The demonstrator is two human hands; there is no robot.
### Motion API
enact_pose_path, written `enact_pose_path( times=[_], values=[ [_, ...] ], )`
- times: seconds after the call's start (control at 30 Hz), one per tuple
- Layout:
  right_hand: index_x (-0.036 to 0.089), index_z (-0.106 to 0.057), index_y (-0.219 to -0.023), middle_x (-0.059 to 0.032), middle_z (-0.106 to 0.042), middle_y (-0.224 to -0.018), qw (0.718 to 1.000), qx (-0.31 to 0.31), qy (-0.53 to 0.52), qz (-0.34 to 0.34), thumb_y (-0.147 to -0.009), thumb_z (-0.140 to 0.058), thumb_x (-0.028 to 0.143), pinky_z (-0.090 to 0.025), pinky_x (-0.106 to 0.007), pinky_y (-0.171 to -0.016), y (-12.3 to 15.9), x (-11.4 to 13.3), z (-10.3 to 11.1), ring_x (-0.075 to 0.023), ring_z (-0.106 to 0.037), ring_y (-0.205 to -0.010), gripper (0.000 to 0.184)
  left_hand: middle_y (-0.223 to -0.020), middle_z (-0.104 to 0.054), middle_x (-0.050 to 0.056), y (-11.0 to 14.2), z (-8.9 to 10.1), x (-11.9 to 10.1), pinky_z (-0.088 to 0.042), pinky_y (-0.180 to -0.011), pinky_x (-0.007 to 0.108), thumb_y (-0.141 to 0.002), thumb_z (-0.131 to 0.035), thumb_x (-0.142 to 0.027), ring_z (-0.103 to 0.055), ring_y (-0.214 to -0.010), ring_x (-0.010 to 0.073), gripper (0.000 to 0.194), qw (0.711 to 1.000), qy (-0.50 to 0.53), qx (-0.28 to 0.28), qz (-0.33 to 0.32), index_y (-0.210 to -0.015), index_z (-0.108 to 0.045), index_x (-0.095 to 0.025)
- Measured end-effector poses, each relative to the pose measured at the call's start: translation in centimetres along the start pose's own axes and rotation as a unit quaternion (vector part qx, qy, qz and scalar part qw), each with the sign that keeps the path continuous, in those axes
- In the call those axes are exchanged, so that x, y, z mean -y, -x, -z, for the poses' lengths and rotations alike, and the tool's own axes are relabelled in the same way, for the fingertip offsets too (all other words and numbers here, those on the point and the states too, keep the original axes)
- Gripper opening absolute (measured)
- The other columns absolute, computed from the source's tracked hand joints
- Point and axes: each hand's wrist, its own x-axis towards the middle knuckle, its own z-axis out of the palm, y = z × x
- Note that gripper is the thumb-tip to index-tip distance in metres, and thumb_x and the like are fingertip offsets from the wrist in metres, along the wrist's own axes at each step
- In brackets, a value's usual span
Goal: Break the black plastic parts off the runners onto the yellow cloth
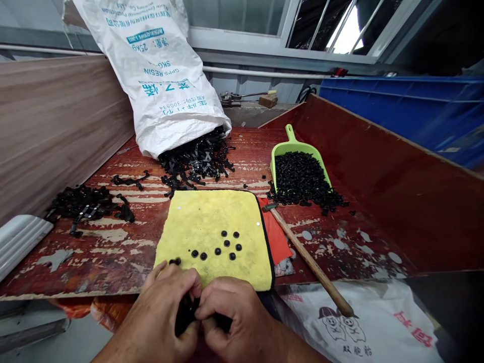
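My left hand (166, 302) is closed around a black plastic part (186, 313) at the near edge of the yellow mat (212, 212). One knobbed end of that part pokes out past its fingers onto the mat. Pressed up against it, my right hand (236, 312) is closed in a pinch where the two hands meet. Its fingertips hide whatever small thing they hold. On the mat in front of both hands lie several small round black pieces (227, 243).
A white sack (177, 96) spills black plastic parts (200, 159) at the back. More parts (86, 204) are piled left. A green dustpan (290, 132) holds small black pieces (300, 174). A hammer (310, 259) lies right of the mat, over an orange cloth (275, 237). Wooden boards flank the table.
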Motion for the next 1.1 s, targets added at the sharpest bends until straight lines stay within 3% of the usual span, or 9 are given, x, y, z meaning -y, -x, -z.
enact_pose_path(
  times=[0.13, 0.27, 0.43, 0.57, 0.63, 0.7, 0.8, 0.9, 1.1],
  values=[
    [0.022, -0.061, -0.086, -0.0030, -0.067, -0.081, 0.998, -0.050, 0.039, 0.011, -0.075, -0.053, 0.005, -0.051, -0.024, -0.068, -0.7, 0.4, 0.3, -0.0141, -0.063, -0.074, 0.021, -0.143, -0.045, 0.013, 0.4, -0.2, -0.7, -0.041, -0.105, 0.049, -0.072, -0.057, -0.011, -0.045, -0.131, 0.0318, 0.045, 0.987, -0.033, -0.156, -0.035, -0.116, -0.055, -0.024],
    [0.021, -0.059, -0.085, -0.0029, -0.065, -0.080, 0.994, -0.100, 0.041, 0.009, -0.077, -0.057, 0.005, -0.050, -0.024, -0.068, -1.4, 0.6, 0.5, -0.0133, -0.062, -0.073, 0.018, -0.160, -0.022, 0.011, 0.6, -0.8, -0.7, -0.033, -0.114, 0.049, -0.081, -0.058, -0.016, -0.029, -0.145, 0.0336, 0.064, 0.959, -0.062, -0.276, -0.030, -0.141, -0.042, -0.027],
    [0.021, -0.058, -0.084, -0.0039, -0.065, -0.080, 0.995, -0.098, 0.027, 0.020, -0.075, -0.056, 0.004, -0.051, -0.024, -0.068, -2.0, 0.6, 1.2, -0.0137, -0.062, -0.073, 0.020, -0.145, -0.050, 0.010, 0.8, -0.6, 1.7, -0.044, -0.106, 0.043, -0.086, -0.052, -0.022, -0.050, -0.132, 0.0285, 0.060, 0.969, 0.082, -0.226, 0.048, -0.143, -0.036, -0.028],
    [0.021, -0.058, -0.084, -0.0045, -0.066, -0.080, 0.997, -0.034, 0.016, 0.067, -0.075, -0.055, 0.004, -0.051, -0.024, -0.069, -2.6, 0.6, 1.9, -0.0136, -0.064, -0.074, 0.019, -0.124, -0.065, 0.008, 0.5, 1.2, 3.1, -0.045, -0.098, 0.041, -0.082, -0.062, -0.046, -0.059, -0.116, 0.0318, 0.043, 0.956, 0.109, -0.235, 0.139, -0.119, -0.057, -0.026],
    [0.021, -0.058, -0.082, -0.0045, -0.067, -0.079, 0.996, -0.004, 0.013, 0.091, -0.076, -0.054, 0.004, -0.052, -0.024, -0.070, -3.1, 0.6, 2.2, -0.0131, -0.064, -0.072, 0.018, -0.103, -0.071, 0.006, 0.2, 2.3, 3.2, -0.046, -0.085, 0.036, -0.080, -0.063, -0.055, -0.063, -0.098, 0.0298, 0.037, 0.965, 0.150, -0.155, 0.152, -0.099, -0.067, -0.024],
    [0.021, -0.057, -0.081, -0.0045, -0.068, -0.079, 0.994, 0.008, 0.008, 0.108, -0.077, -0.054, 0.004, -0.051, -0.024, -0.069, -3.5, 0.6, 2.3, -0.0127, -0.064, -0.071, 0.018, -0.072, -0.068, 0.003, 0.0, 3.0, 3.1, -0.044, -0.069, 0.030, -0.081, -0.060, -0.059, -0.061, -0.075, 0.0236, 0.039, 0.953, 0.262, 0.005, 0.153, -0.078, -0.069, -0.021],
    [0.022, -0.058, -0.079, -0.0028, -0.069, -0.078, 0.994, 0.020, -0.018, 0.108, -0.078, -0.054, 0.005, -0.051, -0.022, -0.068, -4.0, 0.4, 2.3, -0.0118, -0.064, -0.070, 0.017, -0.061, -0.062, 0.001, 0.0, 2.8, 2.6, -0.041, -0.068, 0.027, -0.083, -0.060, -0.057, -0.055, -0.067, 0.0183, 0.043, 0.876, 0.436, 0.145, 0.148, -0.068, -0.069, -0.018],
    [0.022, -0.061, -0.081, -0.0017, -0.067, -0.079, 0.997, 0.033, -0.023, 0.063, -0.081, -0.059, 0.010, -0.050, -0.023, -0.068, -4.1, 0.0, 2.0, -0.0122, -0.063, -0.071, 0.012, -0.072, -0.065, 0.001, 0.2, 1.1, 1.9, -0.040, -0.072, 0.026, -0.084, -0.064, -0.053, -0.054, -0.074, 0.0167, 0.036, 0.846, 0.499, 0.094, 0.164, -0.079, -0.071, -0.018],
    [0.021, -0.067, -0.104, -0.0034, -0.068, -0.091, 1.000, -0.003, 0.015, -0.002, -0.079, -0.074, 0.013, -0.050, -0.027, -0.079, -3.6, -0.4, 1.3, -0.0162, -0.063, -0.085, 0.027, -0.048, -0.049, -0.007, 0.2, -1.7, 1.5, -0.033, -0.055, 0.023, -0.082, -0.068, -0.053, -0.034, -0.045, 0.0084, 0.040, 0.809, 0.552, -0.020, 0.201, -0.102, -0.072, -0.018]
  ],
)
